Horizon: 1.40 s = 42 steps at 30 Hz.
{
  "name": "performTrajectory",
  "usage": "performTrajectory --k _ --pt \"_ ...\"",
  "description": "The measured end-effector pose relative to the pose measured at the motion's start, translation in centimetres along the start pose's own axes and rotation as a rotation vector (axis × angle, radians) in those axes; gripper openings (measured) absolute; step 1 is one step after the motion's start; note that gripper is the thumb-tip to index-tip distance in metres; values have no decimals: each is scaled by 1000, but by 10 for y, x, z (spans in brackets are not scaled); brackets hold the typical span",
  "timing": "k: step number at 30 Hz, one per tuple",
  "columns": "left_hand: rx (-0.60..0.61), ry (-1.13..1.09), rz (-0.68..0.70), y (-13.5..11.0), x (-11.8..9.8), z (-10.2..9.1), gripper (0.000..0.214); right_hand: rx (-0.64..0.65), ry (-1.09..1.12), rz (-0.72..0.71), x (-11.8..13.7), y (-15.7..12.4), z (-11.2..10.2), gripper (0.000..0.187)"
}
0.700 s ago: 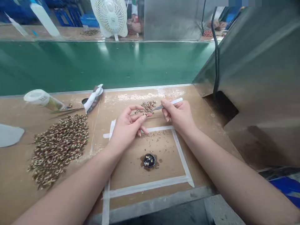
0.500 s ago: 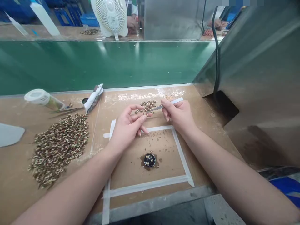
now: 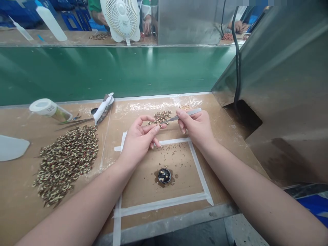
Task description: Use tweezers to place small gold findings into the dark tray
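Observation:
Between thumb and fingertips, my left hand pinches a small gold-and-dark metal part, too small to name exactly. My right hand is closed around a pair of tweezers, their tips reaching down-left to that part. Just behind the fingers lies a small pile of similar parts. Farther back, tiny orange-tan pieces lie beyond my right hand. A round black dish with dark liquid and several small pale pieces sits nearer me, inside a white tape frame.
At left spreads a large heap of small parts. Behind it lie a tipped clear tub, scissors-like blades and a white packet. A metal cabinet bounds the right. Across the green belt stand a fan and a co-worker's hand.
My hands keep nearly the same pose, with the tweezers still at the small part. The view has shifted slightly. Across the belt, a co-worker's hands and sleeve have moved.

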<state>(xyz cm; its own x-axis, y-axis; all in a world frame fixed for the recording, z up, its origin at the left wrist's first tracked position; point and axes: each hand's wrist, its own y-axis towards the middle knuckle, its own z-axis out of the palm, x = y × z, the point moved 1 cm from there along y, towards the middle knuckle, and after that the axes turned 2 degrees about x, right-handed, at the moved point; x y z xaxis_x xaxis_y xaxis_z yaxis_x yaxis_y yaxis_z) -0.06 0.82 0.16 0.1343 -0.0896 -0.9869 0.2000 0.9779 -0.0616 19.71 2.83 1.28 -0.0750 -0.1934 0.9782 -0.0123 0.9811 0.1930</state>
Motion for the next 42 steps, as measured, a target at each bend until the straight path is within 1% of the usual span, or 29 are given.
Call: performTrajectory --k 10,20,27,29,31,33,38,42 --pt "-13 34 8 -1 -2 1 31 32 -25 -45 6 -1 -1 58" --pt "-8 52 50 -3 -2 0 31 43 15 -60 7 -1 -2 57" --pt "-7 66 12 -2 -2 0 29 -2 0 -45 4 -1 0 59" --pt "-16 75 24 -1 -2 0 33 -23 19 -29 1 0 0 60" --pt "-49 76 48 -1 -2 -1 41 -40 24 -20 -1 1 -1 61" --pt "-102 67 80 -1 -3 -1 41 -37 -11 -15 -4 3 -4 61" --pt "-291 68 225 -3 -9 -3 23 55 -148 65 -10 6 -5 62" --pt "-444 62 381 -5 -24 -8 9 89 -173 139 -17 7 -4 62"
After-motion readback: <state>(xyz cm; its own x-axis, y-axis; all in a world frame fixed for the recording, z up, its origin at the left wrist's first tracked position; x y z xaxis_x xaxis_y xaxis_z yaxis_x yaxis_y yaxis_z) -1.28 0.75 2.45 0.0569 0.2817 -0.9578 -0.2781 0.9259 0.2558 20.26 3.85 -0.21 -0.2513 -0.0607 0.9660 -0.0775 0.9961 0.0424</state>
